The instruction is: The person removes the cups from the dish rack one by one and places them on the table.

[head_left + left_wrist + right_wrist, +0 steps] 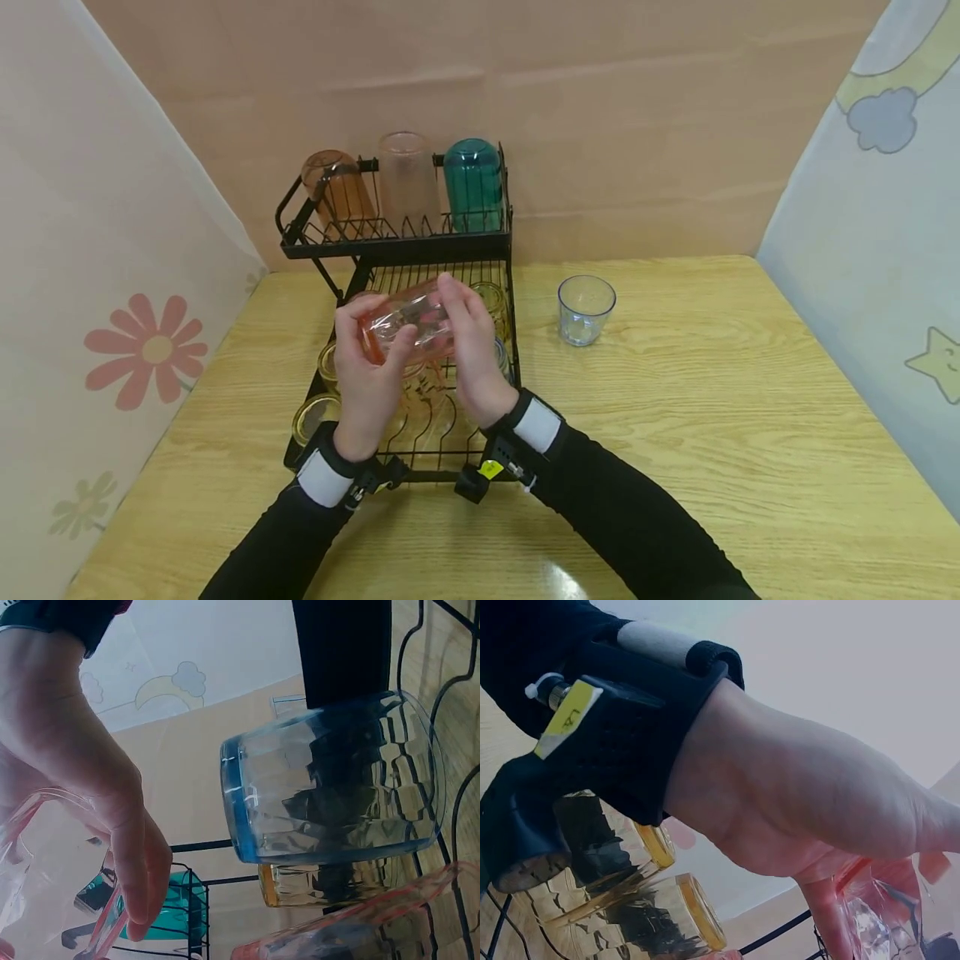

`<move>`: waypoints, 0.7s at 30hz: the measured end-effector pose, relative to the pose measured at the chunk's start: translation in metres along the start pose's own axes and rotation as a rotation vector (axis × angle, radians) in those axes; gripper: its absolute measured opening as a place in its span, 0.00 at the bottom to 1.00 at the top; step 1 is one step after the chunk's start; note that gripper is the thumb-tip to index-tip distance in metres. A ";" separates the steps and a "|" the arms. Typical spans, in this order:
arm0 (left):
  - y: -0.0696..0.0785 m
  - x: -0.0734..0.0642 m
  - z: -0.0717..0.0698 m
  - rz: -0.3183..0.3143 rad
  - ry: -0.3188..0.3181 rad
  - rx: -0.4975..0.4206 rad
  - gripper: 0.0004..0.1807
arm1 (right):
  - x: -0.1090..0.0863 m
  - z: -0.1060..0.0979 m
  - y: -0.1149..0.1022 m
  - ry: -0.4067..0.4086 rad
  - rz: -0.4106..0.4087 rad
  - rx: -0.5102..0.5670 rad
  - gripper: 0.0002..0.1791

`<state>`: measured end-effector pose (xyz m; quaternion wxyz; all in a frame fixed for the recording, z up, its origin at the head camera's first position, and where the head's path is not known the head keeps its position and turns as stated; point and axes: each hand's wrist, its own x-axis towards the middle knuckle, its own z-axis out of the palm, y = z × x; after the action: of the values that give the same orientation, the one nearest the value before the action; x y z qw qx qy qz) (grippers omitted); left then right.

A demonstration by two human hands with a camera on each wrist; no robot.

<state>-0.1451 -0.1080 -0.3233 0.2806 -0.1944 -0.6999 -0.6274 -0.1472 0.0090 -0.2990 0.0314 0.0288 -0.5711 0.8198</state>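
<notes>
Both hands hold a clear pink glass (408,323) above the lower tier of a black wire dish rack (442,477). The glass is tipped nearly onto its side. My left hand (367,375) grips its left end, with the thumb lying across the near side. Around the right end, my right hand (472,350) holds it, fingers reaching over the top. Part of the pink glass (885,922) also shows in the right wrist view. Beneath the hands, a blue-rimmed glass (337,780) and an amber-rimmed glass (330,883) stand upside down on the rack.
Upside down on the upper tier are a brown glass (339,187), a pale pink glass (407,179) and a teal glass (472,183). Yellow glasses (316,419) line the lower tier's left side. A clear blue-rimmed tumbler (586,310) stands on the wooden table (712,400), right of the rack.
</notes>
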 end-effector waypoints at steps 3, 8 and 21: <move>-0.001 0.000 0.002 -0.001 -0.008 0.016 0.24 | 0.000 0.000 0.001 0.036 0.017 0.018 0.30; 0.002 0.001 0.004 -0.004 -0.058 0.028 0.24 | -0.001 -0.003 0.003 0.064 0.029 0.041 0.29; 0.008 -0.007 -0.026 -0.021 -0.519 0.646 0.39 | -0.003 -0.049 0.018 0.052 -0.080 -0.166 0.27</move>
<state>-0.1308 -0.1324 -0.3196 0.1351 -0.2409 -0.9103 -0.3085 -0.1467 0.0486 -0.3334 0.0811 0.0274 -0.6343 0.7683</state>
